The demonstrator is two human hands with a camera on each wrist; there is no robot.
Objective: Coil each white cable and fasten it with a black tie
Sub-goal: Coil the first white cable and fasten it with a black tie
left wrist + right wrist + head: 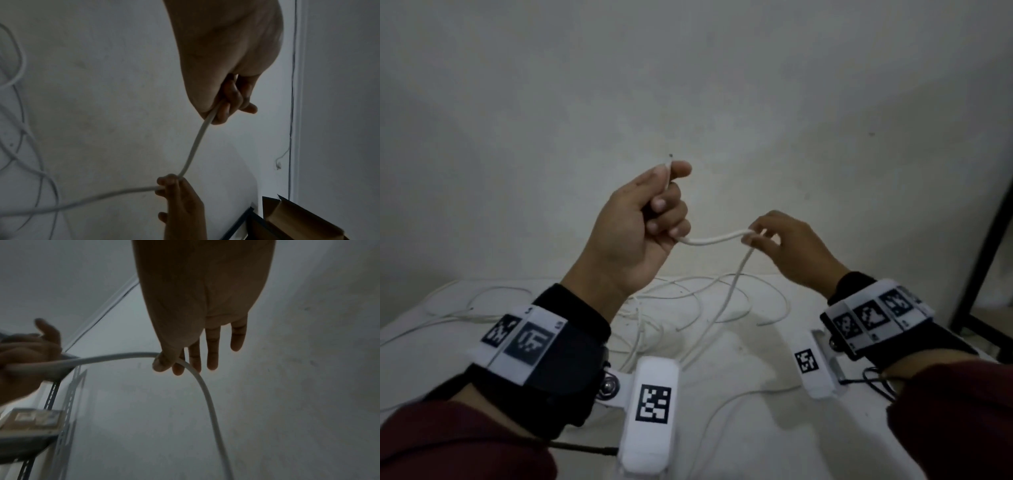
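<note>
White cable point(714, 238) spans both raised hands; left hand point(637, 222) fists its end, right hand point(787, 245) pinches it; I'd keep loops even, slack untangled below.

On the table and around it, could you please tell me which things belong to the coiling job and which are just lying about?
Belonging to the job:
- white cable, held by left hand and right hand
- loose white cables on the table

Lying about:
- cardboard box
- metal shelf

No black tie shows.
</note>
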